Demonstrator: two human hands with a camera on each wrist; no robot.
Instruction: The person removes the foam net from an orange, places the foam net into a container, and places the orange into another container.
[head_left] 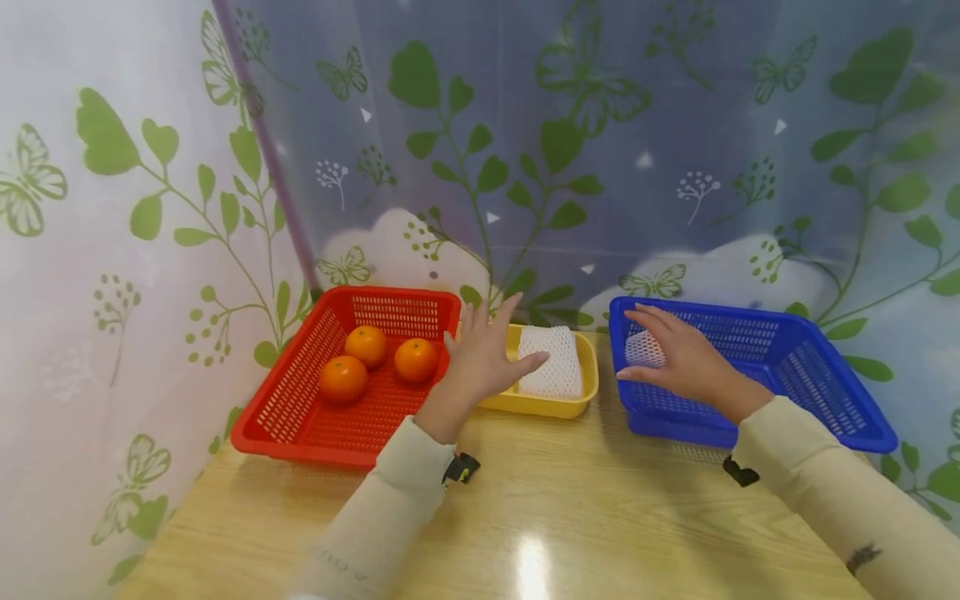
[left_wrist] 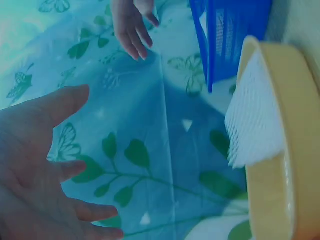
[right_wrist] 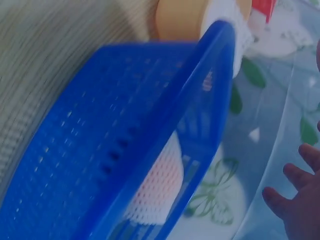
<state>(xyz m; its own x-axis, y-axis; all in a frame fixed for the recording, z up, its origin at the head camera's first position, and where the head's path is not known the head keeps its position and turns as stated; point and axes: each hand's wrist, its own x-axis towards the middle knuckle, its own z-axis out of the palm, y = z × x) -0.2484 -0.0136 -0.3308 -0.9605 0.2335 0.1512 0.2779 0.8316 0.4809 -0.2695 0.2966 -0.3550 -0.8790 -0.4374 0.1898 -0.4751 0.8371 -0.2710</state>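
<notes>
My left hand [head_left: 480,358] hovers with spread fingers between the red basket and the yellow tray [head_left: 540,407]; it holds nothing. White foam fruit nets [head_left: 552,362] lie in that tray. Over the left end of the blue basket [head_left: 817,383] my right hand [head_left: 684,357] is held with thumb and fingers apart, nothing in its grasp. Below it in the basket sits a rounded thing in a white foam net [right_wrist: 161,185], with a pale orange tint showing through the mesh. Three oranges [head_left: 343,379] without nets rest in the red basket [head_left: 382,421].
The baskets and tray stand in a row at the back of a wooden table [head_left: 570,508], red left, yellow middle, blue right. Close behind them hangs a curtain [head_left: 465,192] printed with leaves and butterflies, and it continues along the left side.
</notes>
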